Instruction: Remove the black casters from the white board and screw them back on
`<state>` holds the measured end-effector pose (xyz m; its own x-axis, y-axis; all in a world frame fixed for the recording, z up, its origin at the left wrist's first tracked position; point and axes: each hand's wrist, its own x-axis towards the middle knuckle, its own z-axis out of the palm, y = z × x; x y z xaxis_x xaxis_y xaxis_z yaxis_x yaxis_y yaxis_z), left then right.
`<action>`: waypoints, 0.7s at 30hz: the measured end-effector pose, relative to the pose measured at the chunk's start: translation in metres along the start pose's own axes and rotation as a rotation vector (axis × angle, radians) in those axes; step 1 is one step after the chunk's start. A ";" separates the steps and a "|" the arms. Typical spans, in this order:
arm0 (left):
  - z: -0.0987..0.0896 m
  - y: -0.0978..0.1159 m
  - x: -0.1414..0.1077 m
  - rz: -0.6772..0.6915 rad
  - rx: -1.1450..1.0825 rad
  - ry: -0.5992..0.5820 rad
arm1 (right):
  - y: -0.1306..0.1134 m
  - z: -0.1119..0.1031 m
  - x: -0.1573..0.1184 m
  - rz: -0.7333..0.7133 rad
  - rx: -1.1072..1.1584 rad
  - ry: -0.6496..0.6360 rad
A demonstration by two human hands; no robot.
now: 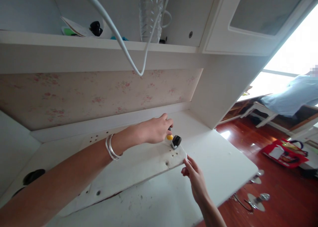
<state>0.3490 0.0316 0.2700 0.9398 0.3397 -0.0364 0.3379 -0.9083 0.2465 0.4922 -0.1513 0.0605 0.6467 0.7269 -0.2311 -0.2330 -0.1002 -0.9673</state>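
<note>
A white board (pixel 139 165) with screw holes lies on the white desktop (pixel 223 167). Near its right end a black caster wheel (pixel 177 140) stands up from a metal plate. My left hand (pixel 159 129), with silver bangles at the wrist, is closed around what looks like a screwdriver (pixel 169 137) with a black and yellow handle, just left of that caster. The tool's tip is hidden. My right hand (pixel 195 177) grips the board's right front corner between thumb and fingers. More black wheels (pixel 33 176) show at the far left, partly behind my left forearm.
Overhead, a white shelf (pixel 99 43) holds a clear plastic bottle (pixel 150 18), and a white cable (pixel 119 38) hangs down. To the right, a red bag (pixel 284 153) lies on the wooden floor (pixel 248 142). A person in light blue (pixel 290 94) is by the window.
</note>
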 end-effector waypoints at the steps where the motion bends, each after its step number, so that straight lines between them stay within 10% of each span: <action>1: -0.001 0.001 0.000 0.006 -0.002 -0.001 | 0.001 0.000 0.000 0.002 0.003 0.005; 21: -0.010 -0.015 0.013 0.241 -0.116 -0.073 | 0.007 -0.002 0.005 0.000 0.032 -0.005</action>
<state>0.3559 0.0526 0.2757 0.9950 0.0949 -0.0320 0.1001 -0.9253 0.3658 0.4951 -0.1492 0.0522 0.6428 0.7306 -0.2304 -0.2559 -0.0787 -0.9635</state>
